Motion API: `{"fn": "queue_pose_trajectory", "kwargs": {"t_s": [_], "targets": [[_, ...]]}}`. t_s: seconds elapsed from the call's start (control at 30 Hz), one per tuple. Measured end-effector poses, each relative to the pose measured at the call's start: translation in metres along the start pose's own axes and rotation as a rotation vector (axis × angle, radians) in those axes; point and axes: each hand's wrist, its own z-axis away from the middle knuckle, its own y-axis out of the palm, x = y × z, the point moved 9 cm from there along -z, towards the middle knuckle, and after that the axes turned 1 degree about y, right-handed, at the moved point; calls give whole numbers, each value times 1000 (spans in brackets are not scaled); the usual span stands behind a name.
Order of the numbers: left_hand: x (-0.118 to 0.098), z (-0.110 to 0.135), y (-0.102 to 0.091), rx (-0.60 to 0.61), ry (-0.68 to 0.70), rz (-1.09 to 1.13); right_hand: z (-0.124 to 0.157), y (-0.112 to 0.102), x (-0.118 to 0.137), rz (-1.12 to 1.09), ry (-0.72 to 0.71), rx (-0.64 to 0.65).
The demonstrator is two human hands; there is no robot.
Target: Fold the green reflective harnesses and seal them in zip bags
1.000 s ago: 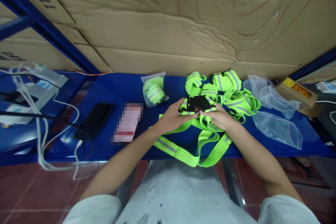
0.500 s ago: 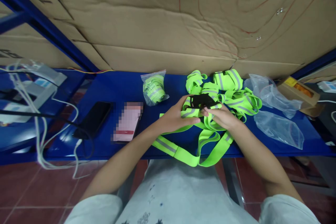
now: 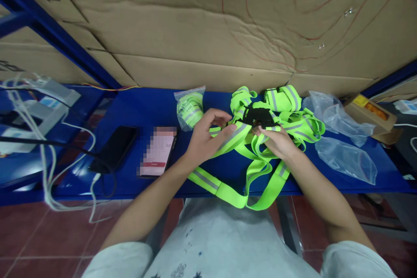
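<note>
at the middle of the blue table (image 3: 146, 104), near its front edge, i saw the neon-green harness (image 3: 243, 137) of grey-striped reflective bands lying in a loose tangle, with two long loops hanging off the edge toward the person's lap. a black patch (image 3: 257, 116) sat on top of the tangle. my view showed the left hand (image 3: 203, 139) closed on one band, thumb pressed across its striped face and fingers curled behind it, lifting that band slightly off the table. the right hand (image 3: 276, 143) was pinched around several bands just under the black patch, fingertips touching its lower edge. more folded green bands were heaped right behind the patch. to the left, apart from the hands, a small clear bag of packed bands (image 3: 190, 108) stood near the cardboard wall (image 3: 208, 21). further left lay a pink packet (image 3: 158, 151) and just beside it a black phone (image 3: 114, 147), with white cables (image 3: 45, 156) trailing beyond. to the right two empty clear bags (image 3: 345, 158) lay flat, and past them a small cardboard box (image 3: 368, 113).
</note>
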Motion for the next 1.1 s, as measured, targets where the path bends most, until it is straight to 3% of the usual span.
{"fn": "queue_pose_trajectory", "kwargs": {"t_s": [0.13,0.2,0.27,0.33,0.43,0.57,0.63,0.73,0.87,0.97,1.1], "targets": [[9,8,28,307,-164,139,-1,-5,2,-14,-37,-39],[11,14,40,440,-188,104,-1,-5,1,-25,-34,-44],[15,17,46,486,-183,-13,-1,-1,1,-22,-32,-23],[20,16,45,434,-156,-160,0,5,1,2,-22,14],[24,9,32,224,-83,-353,2,12,2,41,-3,82],[7,7,12,-60,132,-439,5,16,2,27,11,155],[-4,8,5,-136,206,-429,6,18,1,16,25,179],[-4,8,14,-32,152,-290,6,22,1,34,24,215],[21,15,43,195,-158,138,5,27,2,35,7,200],[37,18,49,183,-336,346,4,27,0,64,16,179],[44,17,55,259,-435,389,5,24,-7,154,16,198]]}}
